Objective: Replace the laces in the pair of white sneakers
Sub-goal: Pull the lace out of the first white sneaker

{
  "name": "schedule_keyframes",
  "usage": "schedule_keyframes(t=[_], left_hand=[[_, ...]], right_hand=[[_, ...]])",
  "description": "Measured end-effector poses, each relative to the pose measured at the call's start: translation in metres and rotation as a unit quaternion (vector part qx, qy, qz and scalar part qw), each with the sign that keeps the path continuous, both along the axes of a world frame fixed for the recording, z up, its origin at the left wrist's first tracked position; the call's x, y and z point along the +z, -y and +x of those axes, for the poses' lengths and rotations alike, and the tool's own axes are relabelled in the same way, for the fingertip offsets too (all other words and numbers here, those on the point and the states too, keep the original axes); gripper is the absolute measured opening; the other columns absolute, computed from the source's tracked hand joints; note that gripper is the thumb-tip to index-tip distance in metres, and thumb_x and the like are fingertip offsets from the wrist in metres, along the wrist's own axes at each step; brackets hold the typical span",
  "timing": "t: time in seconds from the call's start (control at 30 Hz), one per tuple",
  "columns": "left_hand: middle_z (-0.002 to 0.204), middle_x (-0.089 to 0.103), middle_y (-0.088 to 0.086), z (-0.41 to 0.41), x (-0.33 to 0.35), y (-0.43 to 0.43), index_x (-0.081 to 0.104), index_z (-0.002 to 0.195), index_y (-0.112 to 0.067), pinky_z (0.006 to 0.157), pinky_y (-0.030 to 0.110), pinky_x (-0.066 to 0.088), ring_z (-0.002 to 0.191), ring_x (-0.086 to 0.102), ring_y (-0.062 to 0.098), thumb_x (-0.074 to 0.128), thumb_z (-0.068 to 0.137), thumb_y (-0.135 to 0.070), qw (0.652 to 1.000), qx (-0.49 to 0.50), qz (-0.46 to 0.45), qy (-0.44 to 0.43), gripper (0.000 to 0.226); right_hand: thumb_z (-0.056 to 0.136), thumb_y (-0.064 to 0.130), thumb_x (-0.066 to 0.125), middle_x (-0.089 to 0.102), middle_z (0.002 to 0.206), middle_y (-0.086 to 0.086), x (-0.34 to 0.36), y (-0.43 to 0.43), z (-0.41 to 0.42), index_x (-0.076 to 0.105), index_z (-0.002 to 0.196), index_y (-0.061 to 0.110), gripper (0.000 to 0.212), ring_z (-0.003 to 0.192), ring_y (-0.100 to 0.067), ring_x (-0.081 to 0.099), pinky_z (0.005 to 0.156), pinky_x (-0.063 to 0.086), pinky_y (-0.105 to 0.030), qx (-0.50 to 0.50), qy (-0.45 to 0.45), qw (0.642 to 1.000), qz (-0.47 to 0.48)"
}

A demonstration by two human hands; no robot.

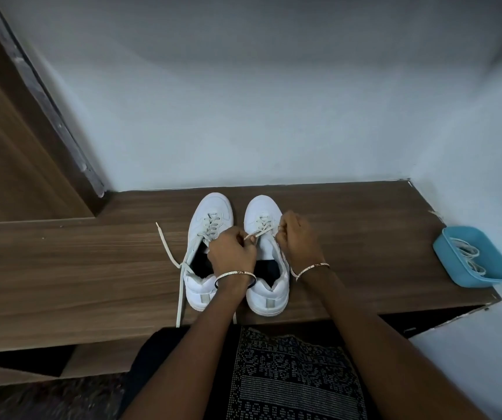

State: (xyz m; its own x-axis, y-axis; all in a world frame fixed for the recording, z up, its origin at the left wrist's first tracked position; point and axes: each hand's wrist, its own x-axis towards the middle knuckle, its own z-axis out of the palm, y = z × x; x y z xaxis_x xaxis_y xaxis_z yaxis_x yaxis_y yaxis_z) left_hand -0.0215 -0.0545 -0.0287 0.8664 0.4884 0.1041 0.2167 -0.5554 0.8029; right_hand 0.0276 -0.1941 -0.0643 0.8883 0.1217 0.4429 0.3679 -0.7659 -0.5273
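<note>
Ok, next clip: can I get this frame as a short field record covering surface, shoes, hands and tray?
surface: wooden bench
left sneaker: lace undone, ends trailing left, one over the front edge
right sneaker: laced, being worked on
left hand: pinches the right sneaker's lace
right hand: pinches the same lace, other side
blue tray: right end of bench, holds loose white laces

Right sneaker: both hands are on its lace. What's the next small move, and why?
Probably draw the lace out of its top eyelets. The left hand and right hand each pinch a strand of it, and it still crosses the eyelets of the right sneaker. The left sneaker's lace already trails loose on the shelf, and spare laces sit in the blue tray.
</note>
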Motion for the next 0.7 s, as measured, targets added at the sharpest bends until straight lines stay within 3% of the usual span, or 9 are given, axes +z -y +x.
schedule_keyframes(t=[0.07,0.17,0.27,0.37,0.47,0.53,0.6,0.67,0.7], left_hand=[[0.067,0.069,0.003,0.0,0.001,0.001,0.071,0.076,-0.014,0.062,0.024,0.034,0.07,0.062,0.025,0.073,0.081,-0.023,1.0,-0.003,0.005,-0.005,0.011],[0.068,0.069,0.003,-0.001,0.003,0.001,0.072,0.077,-0.015,0.062,0.024,0.033,0.071,0.063,0.025,0.072,0.081,-0.024,1.0,-0.005,0.007,-0.008,0.011],[0.07,0.07,0.003,-0.001,0.005,0.001,0.072,0.078,-0.015,0.063,0.024,0.033,0.072,0.063,0.026,0.072,0.081,-0.025,1.0,-0.011,0.009,-0.013,0.011],[0.072,0.07,0.004,-0.002,0.006,0.002,0.072,0.079,-0.014,0.063,0.024,0.034,0.075,0.064,0.028,0.072,0.082,-0.025,1.0,-0.016,0.009,-0.018,0.01],[0.076,0.071,0.006,-0.003,0.008,0.003,0.072,0.083,-0.014,0.064,0.024,0.032,0.078,0.063,0.029,0.07,0.083,-0.023,0.999,-0.018,0.017,-0.028,0.009],[0.076,0.071,0.006,-0.003,0.009,0.003,0.072,0.081,-0.014,0.064,0.025,0.031,0.078,0.064,0.029,0.07,0.083,-0.022,0.999,-0.017,0.017,-0.031,0.009],[0.076,0.072,0.007,-0.001,0.008,0.0,0.072,0.08,-0.014,0.063,0.025,0.035,0.079,0.065,0.03,0.072,0.082,-0.024,0.999,-0.017,0.016,-0.032,0.01],[0.076,0.073,0.008,0.0,0.007,-0.001,0.074,0.081,-0.014,0.064,0.027,0.041,0.081,0.066,0.032,0.073,0.081,-0.025,0.999,-0.017,0.016,-0.027,0.011],[0.076,0.073,0.008,0.0,0.007,-0.001,0.074,0.081,-0.014,0.065,0.028,0.043,0.081,0.066,0.032,0.073,0.081,-0.025,0.999,-0.018,0.018,-0.025,0.011]], right_hand=[[0.086,0.013,0.048,0.057,0.076,-0.008,-0.002,-0.005,0.004,0.048,0.081,0.011,0.005,0.071,-0.027,0.051,0.062,0.035,-0.035,-0.064,-0.106,0.988,0.097],[0.089,0.016,0.056,0.063,0.082,-0.003,0.007,-0.013,0.011,0.053,0.083,0.017,0.007,0.081,-0.025,0.06,0.07,0.042,-0.032,-0.143,-0.242,0.938,0.203],[0.078,0.008,0.061,0.065,0.086,0.001,0.026,-0.014,0.007,0.062,0.087,0.015,0.011,0.081,-0.019,0.062,0.077,0.049,-0.034,-0.09,-0.163,0.945,0.268],[0.073,0.019,0.06,0.069,0.097,0.007,0.035,-0.012,-0.001,0.072,0.092,0.022,0.022,0.093,-0.019,0.06,0.084,0.047,-0.035,0.026,-0.08,0.995,0.052],[0.078,0.034,0.059,0.071,0.103,0.007,0.041,-0.017,-0.004,0.075,0.096,0.029,0.024,0.104,-0.022,0.057,0.088,0.044,-0.04,0.034,-0.101,0.984,-0.144],[0.085,0.025,0.059,0.07,0.101,0.005,0.044,-0.02,-0.003,0.074,0.096,0.026,0.019,0.106,-0.023,0.055,0.084,0.038,-0.036,0.014,-0.112,0.974,-0.198],[0.085,0.015,0.06,0.072,0.096,0.003,0.045,-0.021,-0.004,0.074,0.091,0.021,0.016,0.097,-0.021,0.059,0.08,0.04,-0.033,-0.004,-0.108,0.984,-0.139],[0.085,0.008,0.064,0.075,0.089,-0.003,0.041,-0.017,-0.003,0.076,0.087,0.013,0.013,0.077,-0.013,0.062,0.072,0.045,-0.025,-0.032,-0.15,0.986,0.069],[0.087,0.008,0.066,0.074,0.085,-0.005,0.04,-0.015,-0.002,0.075,0.085,0.011,0.01,0.071,-0.01,0.062,0.068,0.045,-0.021,-0.055,-0.189,0.962,0.189]])
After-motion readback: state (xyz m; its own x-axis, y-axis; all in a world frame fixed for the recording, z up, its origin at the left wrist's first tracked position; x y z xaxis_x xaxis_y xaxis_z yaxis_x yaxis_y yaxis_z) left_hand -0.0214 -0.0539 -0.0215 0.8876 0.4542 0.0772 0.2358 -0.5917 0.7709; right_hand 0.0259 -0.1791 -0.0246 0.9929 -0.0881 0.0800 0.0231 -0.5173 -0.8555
